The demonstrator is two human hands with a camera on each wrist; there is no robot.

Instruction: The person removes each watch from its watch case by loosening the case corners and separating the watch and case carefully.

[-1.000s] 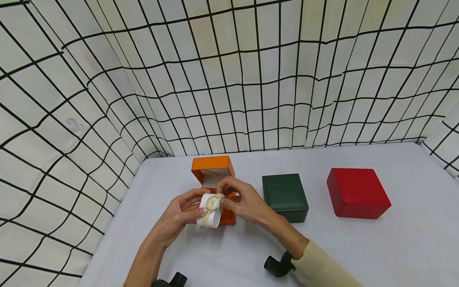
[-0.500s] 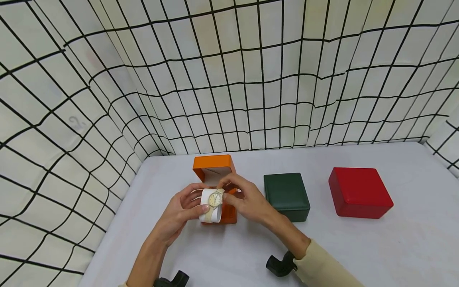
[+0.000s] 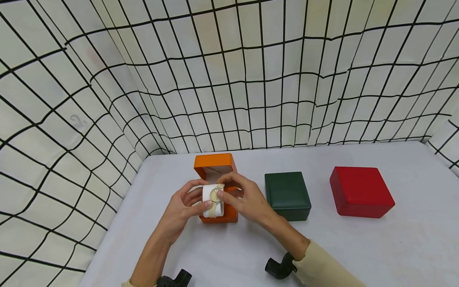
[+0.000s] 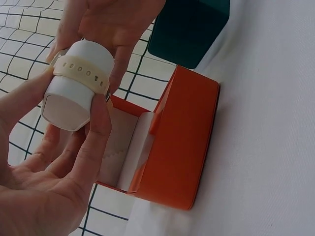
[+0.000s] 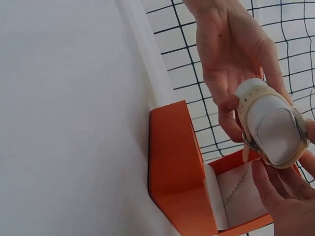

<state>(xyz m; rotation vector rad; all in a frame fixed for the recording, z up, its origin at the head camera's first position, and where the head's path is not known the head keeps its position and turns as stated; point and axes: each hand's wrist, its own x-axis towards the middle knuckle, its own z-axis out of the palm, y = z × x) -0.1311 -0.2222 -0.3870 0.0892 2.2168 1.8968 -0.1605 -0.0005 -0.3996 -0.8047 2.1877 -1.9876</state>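
Observation:
A wristwatch (image 3: pixel 214 195) with a cream strap is wrapped round a white watch cushion (image 3: pixel 206 193), held just above the front of an orange watch box (image 3: pixel 214 160) whose lid stands up. My left hand (image 3: pixel 182 207) grips the cushion from the left, thumb in front. From the other side my right hand (image 3: pixel 251 201) pinches the watch, its thumb over part of the dial. In the left wrist view the strap (image 4: pixel 81 71) shows a row of holes; the right wrist view shows the bare end of the cushion (image 5: pixel 279 137). The box's inside is partly hidden by the hands.
Right of the orange box sits a closed dark green box (image 3: pixel 287 191), and farther right a closed red box (image 3: pixel 362 189). All stand on a white-covered table (image 3: pixel 229 259). Black netting (image 3: pixel 261 79) over white cloth rises behind and at the sides.
Both hands have raised the cushion and watch slightly in the head view. The right thumb has slid left onto the dial, which was uncovered before. The boxes have stayed put.

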